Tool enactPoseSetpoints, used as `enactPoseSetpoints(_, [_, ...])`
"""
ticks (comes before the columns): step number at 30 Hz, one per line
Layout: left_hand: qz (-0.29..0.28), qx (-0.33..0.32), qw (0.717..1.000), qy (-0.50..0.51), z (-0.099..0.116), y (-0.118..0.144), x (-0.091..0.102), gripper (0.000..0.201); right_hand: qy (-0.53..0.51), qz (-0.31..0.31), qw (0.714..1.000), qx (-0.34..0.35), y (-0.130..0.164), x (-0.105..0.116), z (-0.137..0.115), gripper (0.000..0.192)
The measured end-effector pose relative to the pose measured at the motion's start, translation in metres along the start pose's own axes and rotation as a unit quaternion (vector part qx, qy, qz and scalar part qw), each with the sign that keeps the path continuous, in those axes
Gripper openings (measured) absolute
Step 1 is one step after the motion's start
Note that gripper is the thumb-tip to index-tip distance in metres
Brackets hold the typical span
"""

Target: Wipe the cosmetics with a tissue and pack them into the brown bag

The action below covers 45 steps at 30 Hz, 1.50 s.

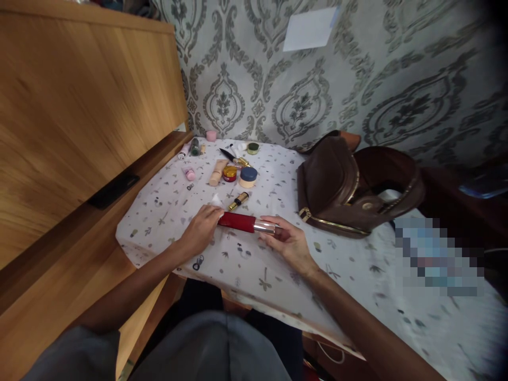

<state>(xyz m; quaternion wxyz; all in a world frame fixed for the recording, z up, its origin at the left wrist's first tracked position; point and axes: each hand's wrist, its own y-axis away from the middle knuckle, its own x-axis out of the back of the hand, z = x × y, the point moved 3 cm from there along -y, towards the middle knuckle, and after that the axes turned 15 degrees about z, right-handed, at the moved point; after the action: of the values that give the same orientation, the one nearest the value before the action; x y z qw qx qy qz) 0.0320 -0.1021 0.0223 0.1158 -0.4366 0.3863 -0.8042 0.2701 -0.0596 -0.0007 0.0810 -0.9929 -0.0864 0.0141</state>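
Note:
A red bottle with a shiny silver end (238, 222) lies level between my hands, just above the patterned white cloth. My right hand (291, 243) grips the silver end between thumb and fingers. At the red end, my left hand (202, 227) is closed around a crumpled white tissue (216, 200), pressed against the bottle. Just beyond the bottle lies a black and gold lipstick-like tube (238, 201). Farther back sit a jar with a blue lid (248, 177), a red jar with a gold lid (229, 173) and a beige squeeze tube (218, 172).
A brown leather bag (331, 185) stands on the right of the cloth-covered table (254, 280). Small cosmetics, including a pink tube (189, 173) and a green-lidded jar (253, 148), are toward the back. A wooden cabinet (91, 95) borders the left, and a papered wall rises behind.

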Motion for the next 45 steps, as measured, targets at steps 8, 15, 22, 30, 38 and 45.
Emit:
enactPoseSetpoints(8, [-0.022,-0.155,0.988,-0.002,0.068,0.002,-0.024,0.053,0.02,0.013,0.999,0.035,0.001,0.0,0.001,0.042])
enactPoseSetpoints(15, [-0.024,-0.147,0.989,-0.021,0.044,0.009,-0.024,0.062,0.019,0.012,1.0,-0.006,-0.001,0.0,0.006,0.044])
enactPoseSetpoints(22, [0.035,-0.074,0.997,-0.007,-0.005,0.005,-0.014,0.05,0.053,0.035,0.998,-0.009,-0.004,0.0,0.006,0.042])
enactPoseSetpoints(30, [0.028,-0.049,0.998,0.003,0.011,-0.004,-0.019,0.045,0.007,0.022,1.0,-0.011,-0.005,-0.001,0.01,0.057])
enactPoseSetpoints(38, [-0.043,-0.144,0.989,0.002,0.069,0.0,-0.041,0.057,0.054,0.035,0.998,0.017,-0.005,0.002,0.004,0.048])
enactPoseSetpoints(45, [-0.025,-0.092,0.995,-0.027,0.012,0.004,-0.032,0.059,0.098,0.041,0.994,0.028,-0.007,0.003,0.005,0.047])
